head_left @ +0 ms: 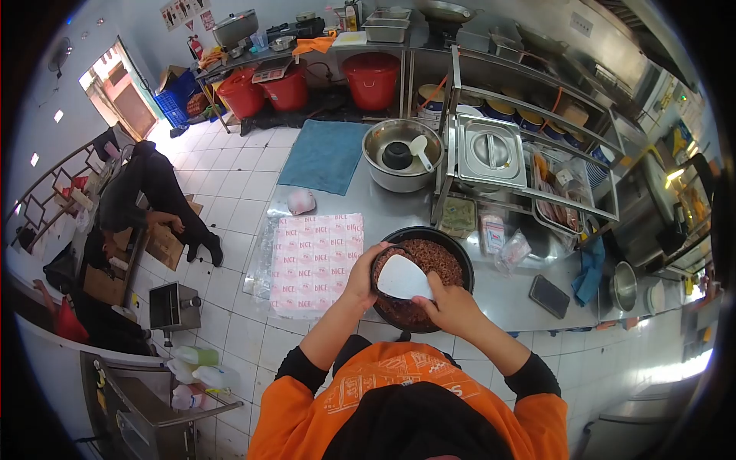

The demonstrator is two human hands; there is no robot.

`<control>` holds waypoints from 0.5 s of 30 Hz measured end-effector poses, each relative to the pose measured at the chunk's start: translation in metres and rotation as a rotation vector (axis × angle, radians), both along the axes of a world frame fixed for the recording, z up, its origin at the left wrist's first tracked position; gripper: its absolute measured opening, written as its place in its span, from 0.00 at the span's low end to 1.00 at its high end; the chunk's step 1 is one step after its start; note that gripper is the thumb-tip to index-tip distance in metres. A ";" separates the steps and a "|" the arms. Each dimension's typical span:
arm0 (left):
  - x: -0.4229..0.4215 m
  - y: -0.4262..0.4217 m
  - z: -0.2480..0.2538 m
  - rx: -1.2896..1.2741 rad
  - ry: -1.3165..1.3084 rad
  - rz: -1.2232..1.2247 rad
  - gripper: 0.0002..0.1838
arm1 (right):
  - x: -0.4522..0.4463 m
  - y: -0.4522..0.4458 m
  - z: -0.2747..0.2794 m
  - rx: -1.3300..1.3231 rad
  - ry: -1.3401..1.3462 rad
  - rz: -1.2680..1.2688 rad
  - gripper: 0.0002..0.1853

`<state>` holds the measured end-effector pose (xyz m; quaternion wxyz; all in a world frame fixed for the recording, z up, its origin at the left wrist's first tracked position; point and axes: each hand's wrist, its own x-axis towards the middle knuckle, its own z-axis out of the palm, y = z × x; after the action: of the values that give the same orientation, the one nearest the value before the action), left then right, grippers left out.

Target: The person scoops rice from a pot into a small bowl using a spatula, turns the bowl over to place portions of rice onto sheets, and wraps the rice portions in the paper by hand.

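- Over the near edge of the steel counter (364,202), the left hand (363,276) grips a small dark bowl (387,257) by its side.
- The right hand (451,303) grasps a white paddle (404,277), its broad blade lying across the small dark bowl's mouth.
- Below both hands stands a large black bowl (468,264) holding reddish-brown rice (433,259).
- Printed paper (316,257) lies flat just left of the large black bowl.
- Beyond, a steel bowl (402,183) holding a white spoon (420,148) stands beside a blue cloth (322,155).
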<state>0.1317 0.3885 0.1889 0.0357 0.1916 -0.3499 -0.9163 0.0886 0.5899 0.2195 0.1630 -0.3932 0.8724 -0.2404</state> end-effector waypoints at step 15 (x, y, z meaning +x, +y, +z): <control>0.005 0.010 0.001 -0.246 0.078 0.071 0.23 | 0.002 -0.005 -0.012 -0.083 -0.333 -0.027 0.32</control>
<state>0.1372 0.3987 0.1902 0.1048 0.1624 -0.4512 -0.8713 0.0902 0.5848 0.2077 0.2858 -0.3426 0.8278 -0.3402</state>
